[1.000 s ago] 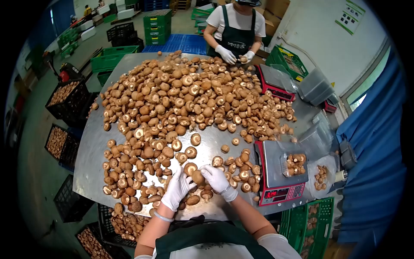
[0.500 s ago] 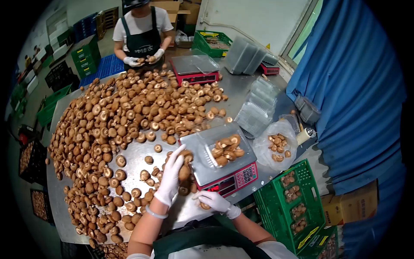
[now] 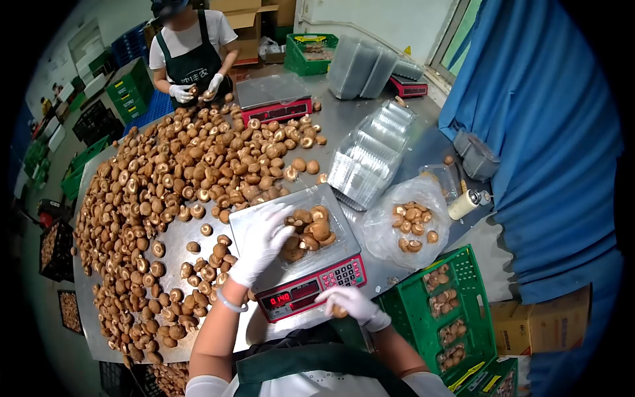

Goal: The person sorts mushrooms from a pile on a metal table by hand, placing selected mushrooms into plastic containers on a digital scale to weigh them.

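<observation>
My left hand (image 3: 262,243), in a white glove, is over the left part of the scale (image 3: 312,278), its fingers reaching to mushrooms (image 3: 319,228) in a clear tray on the plate. Whether its fingers grip one is hidden. The red display reads 0.140. My right hand (image 3: 352,306), also gloved, is in front of the scale's keypad, with its fingers closed on a mushroom (image 3: 338,311) that shows below them. A large heap of brown mushrooms (image 3: 178,159) covers the left of the metal table.
A plastic bag (image 3: 408,221) with mushrooms lies right of the scale, near stacked clear trays (image 3: 374,155) and a white bottle (image 3: 464,204). A green crate (image 3: 481,304) with packed trays stands at lower right. Across the table, a co-worker (image 3: 195,59) handles mushrooms by a second scale (image 3: 274,99).
The view has swung right, towards the scale. My left hand has gone from the table's mushrooms to the tray on the scale. My right hand has moved to the scale's front with a mushroom.
</observation>
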Demonstrator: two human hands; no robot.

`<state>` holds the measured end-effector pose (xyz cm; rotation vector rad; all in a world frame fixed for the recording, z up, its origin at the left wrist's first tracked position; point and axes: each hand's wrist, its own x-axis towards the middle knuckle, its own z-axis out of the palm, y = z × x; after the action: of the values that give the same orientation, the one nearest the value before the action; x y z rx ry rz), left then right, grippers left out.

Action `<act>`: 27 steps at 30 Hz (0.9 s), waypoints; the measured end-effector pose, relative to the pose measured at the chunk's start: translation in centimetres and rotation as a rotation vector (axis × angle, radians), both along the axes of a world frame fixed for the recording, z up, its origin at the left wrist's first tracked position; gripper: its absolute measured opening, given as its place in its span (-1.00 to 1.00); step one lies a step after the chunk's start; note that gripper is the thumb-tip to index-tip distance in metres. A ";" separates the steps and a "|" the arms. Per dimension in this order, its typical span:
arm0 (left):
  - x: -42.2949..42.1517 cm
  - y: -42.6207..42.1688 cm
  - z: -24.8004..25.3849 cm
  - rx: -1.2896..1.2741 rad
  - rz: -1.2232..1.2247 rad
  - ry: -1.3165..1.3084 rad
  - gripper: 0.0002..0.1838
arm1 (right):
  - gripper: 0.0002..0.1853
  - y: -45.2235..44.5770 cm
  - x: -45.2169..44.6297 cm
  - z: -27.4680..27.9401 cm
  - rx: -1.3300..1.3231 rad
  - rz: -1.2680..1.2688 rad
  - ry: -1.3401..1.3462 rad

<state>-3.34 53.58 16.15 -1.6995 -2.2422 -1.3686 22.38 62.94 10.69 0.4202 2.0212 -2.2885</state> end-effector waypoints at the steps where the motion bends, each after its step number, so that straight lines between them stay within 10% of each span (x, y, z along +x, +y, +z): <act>1: -0.3 -1.2 0.2 0.019 0.051 -0.098 -0.65 | -0.72 1.1 0.0 0.9 0.086 -0.089 0.059; 8: 1.3 -5.2 -2.8 0.040 0.357 -0.128 -0.74 | -0.80 9.7 -4.3 6.9 0.224 -0.554 0.031; 17: 4.9 -3.8 -5.1 -0.059 0.222 -0.139 -0.55 | -0.66 17.4 -18.5 1.3 1.121 -0.202 -0.096; 20: 5.8 -4.6 -4.8 0.014 0.318 -0.169 -0.59 | -0.63 19.3 -20.2 -1.1 0.417 -0.075 0.170; 27: 7.0 -7.7 -6.5 0.042 0.182 -1.249 -0.55 | -0.67 16.2 -13.0 4.6 0.283 -0.026 0.026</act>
<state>3.65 45.91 9.68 -0.5105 -2.5901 -2.8566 9.36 79.13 15.33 0.4348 2.3746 -2.0350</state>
